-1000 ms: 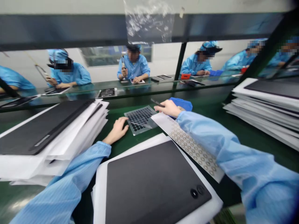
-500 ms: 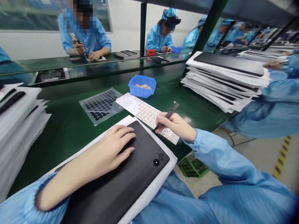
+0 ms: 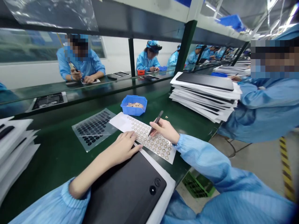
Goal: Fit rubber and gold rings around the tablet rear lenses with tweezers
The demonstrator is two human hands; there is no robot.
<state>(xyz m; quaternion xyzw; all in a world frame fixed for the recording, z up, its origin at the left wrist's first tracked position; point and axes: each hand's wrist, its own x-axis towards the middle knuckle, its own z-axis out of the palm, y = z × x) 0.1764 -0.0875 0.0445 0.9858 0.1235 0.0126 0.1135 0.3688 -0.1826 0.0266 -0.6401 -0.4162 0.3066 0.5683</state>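
Note:
My right hand (image 3: 165, 130) pinches black tweezers (image 3: 156, 122), their tip down on a white sheet of small gold rings (image 3: 149, 138). My left hand (image 3: 123, 147) rests, fingers curled, on the sheet's near edge and the top corner of a black tablet back cover (image 3: 126, 193) lying on white foam in front of me. A clear sheet of black ring stickers (image 3: 93, 129) lies to the left. A blue tray of small gold parts (image 3: 134, 105) stands just beyond the white sheet.
A stack of black covers layered with white foam (image 3: 205, 93) stands at the right, another stack (image 3: 14, 146) at the far left. A co-worker in blue sits close on my right (image 3: 263, 105). Other workers sit across the green bench (image 3: 58, 149).
The view has swung up and right. My left hand slid from the cover's middle to its top corner by the ring sheet. My right hand with the tweezers moved slightly up the sheet.

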